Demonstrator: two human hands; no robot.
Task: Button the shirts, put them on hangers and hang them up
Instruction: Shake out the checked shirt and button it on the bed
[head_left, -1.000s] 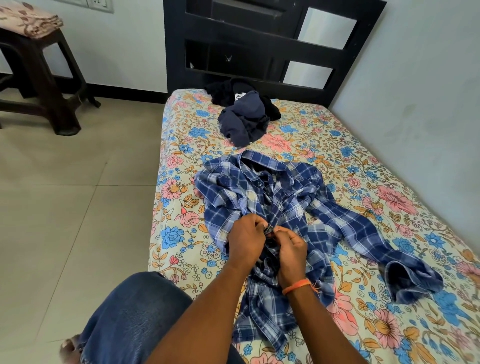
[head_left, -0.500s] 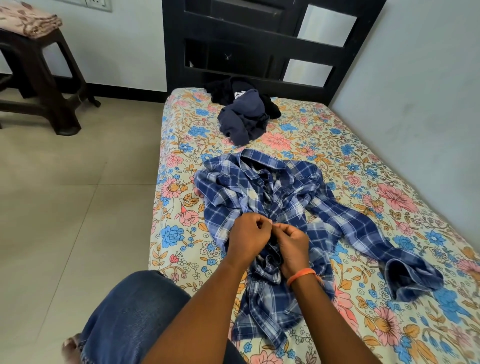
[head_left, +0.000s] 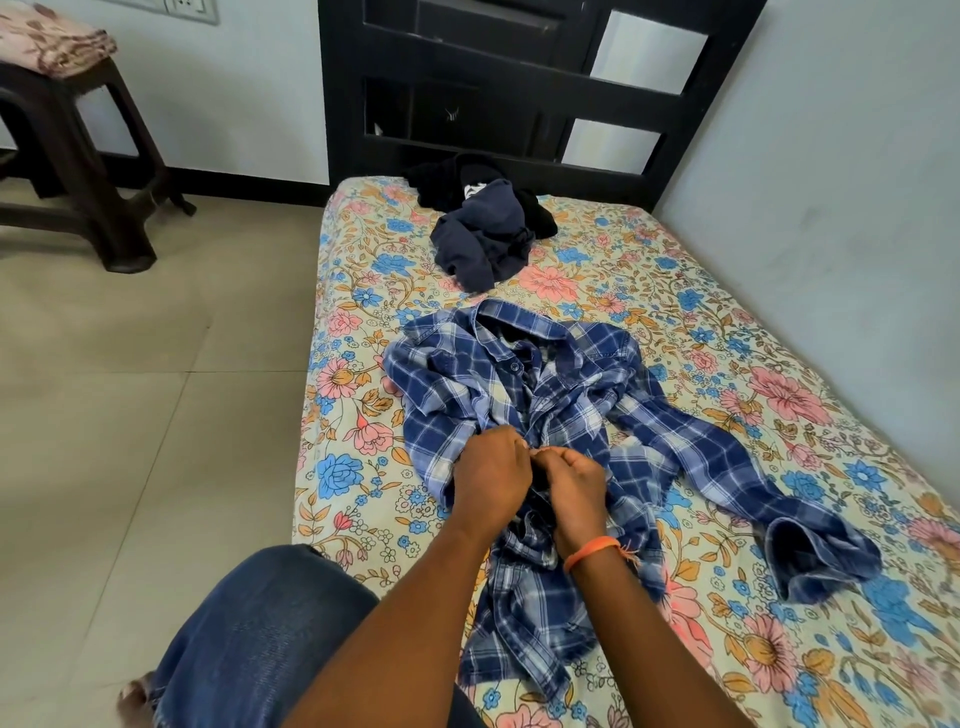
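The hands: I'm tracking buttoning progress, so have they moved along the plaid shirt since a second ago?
Yes, slightly. Both hands now pinch the plaid shirt a little nearer its collar, toward the headboard.

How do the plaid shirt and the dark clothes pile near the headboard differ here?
The plaid shirt is blue-and-white checked; the dark pile is plain navy and black. The shirt lies spread out with one sleeve stretched aside; the pile is bunched in a heap. The left hand and right hand pinch the shirt's front; nothing touches the pile. Both lie on the floral sheet.
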